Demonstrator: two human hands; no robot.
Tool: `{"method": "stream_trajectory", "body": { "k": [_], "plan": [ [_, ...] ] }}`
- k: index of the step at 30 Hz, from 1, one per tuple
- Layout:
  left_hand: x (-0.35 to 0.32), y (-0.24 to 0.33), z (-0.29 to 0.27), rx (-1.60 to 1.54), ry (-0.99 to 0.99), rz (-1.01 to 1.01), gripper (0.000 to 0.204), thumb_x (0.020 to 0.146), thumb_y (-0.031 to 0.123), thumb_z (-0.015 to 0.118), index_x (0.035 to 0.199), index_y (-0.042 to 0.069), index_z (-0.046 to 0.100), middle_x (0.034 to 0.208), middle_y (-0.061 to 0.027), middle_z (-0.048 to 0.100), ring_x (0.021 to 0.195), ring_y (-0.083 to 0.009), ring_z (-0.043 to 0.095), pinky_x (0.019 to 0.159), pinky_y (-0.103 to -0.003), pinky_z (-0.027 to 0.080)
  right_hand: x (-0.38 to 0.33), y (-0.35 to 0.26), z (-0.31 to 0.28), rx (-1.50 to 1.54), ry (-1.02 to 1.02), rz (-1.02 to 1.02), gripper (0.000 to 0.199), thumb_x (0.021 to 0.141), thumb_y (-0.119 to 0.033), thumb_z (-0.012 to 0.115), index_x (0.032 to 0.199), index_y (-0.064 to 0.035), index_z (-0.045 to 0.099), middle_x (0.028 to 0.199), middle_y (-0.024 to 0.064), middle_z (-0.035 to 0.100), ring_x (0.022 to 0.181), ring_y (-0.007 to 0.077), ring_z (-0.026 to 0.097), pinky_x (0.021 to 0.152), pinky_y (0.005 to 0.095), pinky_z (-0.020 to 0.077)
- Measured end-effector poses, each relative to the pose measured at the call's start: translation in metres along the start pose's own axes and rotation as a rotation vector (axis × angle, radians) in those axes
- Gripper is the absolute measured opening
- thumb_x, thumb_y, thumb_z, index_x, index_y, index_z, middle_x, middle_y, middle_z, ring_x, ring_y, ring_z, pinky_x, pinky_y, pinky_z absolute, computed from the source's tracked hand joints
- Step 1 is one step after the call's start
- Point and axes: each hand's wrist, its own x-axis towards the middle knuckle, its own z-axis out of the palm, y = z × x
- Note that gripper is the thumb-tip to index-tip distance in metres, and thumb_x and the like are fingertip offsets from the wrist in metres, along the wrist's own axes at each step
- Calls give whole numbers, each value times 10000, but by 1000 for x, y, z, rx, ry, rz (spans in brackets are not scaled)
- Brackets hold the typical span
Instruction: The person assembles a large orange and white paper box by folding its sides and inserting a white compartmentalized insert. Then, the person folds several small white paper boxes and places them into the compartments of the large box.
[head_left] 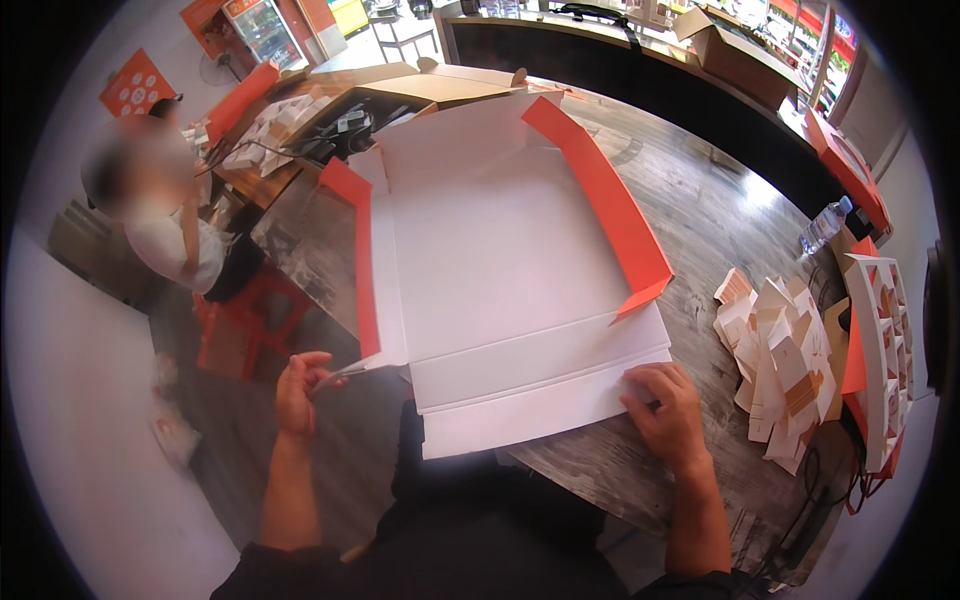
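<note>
A loose heap of small folded tan-and-white cardboard cartons (782, 360) lies near the grey wooden table's (700, 215) right edge. A clear plastic water bottle (825, 225) stands further back; a white-and-orange partitioned tray (882, 350) rests just beside the heap.

matt cardboard box blank (500, 270), worn wood table (700, 220)

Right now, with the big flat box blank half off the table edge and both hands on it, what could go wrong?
1. The large white cardboard box blank with orange flaps overhangs the grey wooden table toward the person; if the right hand lifts, it may slide off.
2. The left hand pinches only a corner flap, which could crease or tear.
3. The loose pile of small folded white-and-tan cartons lies close by the blank's right side; swinging the blank could scatter it.
</note>
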Motion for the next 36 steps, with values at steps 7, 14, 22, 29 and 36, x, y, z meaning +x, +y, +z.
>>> {"method": "stream_trajectory", "body": {
  "k": [7, 14, 22, 29, 36],
  "plan": [
    [18, 23, 6, 330, -109, -95, 385, 1136, 357, 593, 1239, 3, 706, 882, -52, 736, 847, -149, 714, 807, -291, 565, 0, -3, -6, 53, 50, 40, 272, 866, -111, 841, 1120, -51, 764, 1099, 121, 760, 963, 328, 718, 843, 411, 580],
    [66, 95, 39, 699, -192, 195, 351, 1025, 182, 761, 1326, 18, 686, 1096, -38, 707, 918, -74, 642, 803, -251, 538, 20, -34, -33, -12, 126, -137, 291, 879, -85, 831, 1154, -37, 747, 1159, 153, 748, 1030, 334, 736, 868, 416, 595],
    [83, 111, 112, 1345, -300, 280, 833, 935, 479, 801, 1578, 55, 484, 1426, -237, 582, 1188, -372, 657, 1011, -443, 551, 123, -73, -46, -277, 130, -143, 310, 915, -201, 825, 1154, -29, 729, 1198, 160, 730, 1087, 361, 729, 889, 455, 590],
    [94, 108, 141, 1565, -398, 6, 1080, 859, 473, 847, 1703, 88, 293, 1560, -301, 479, 1378, -454, 577, 1136, -478, 506, 189, -57, -7, -771, -428, 198, 494, 830, -291, 892, 1211, -24, 726, 1357, 181, 676, 1189, 334, 721, 987, 435, 596],
    [88, 77, 101, 1222, -367, 116, 967, 884, 228, 752, 1711, 79, 273, 1517, -321, 543, 1336, -472, 606, 1103, -452, 522, 169, 2, -14, -837, -568, 181, 834, 729, -282, 931, 1425, 25, 588, 1481, 244, 563, 1271, 395, 673, 1096, 450, 539]
  ]
}}
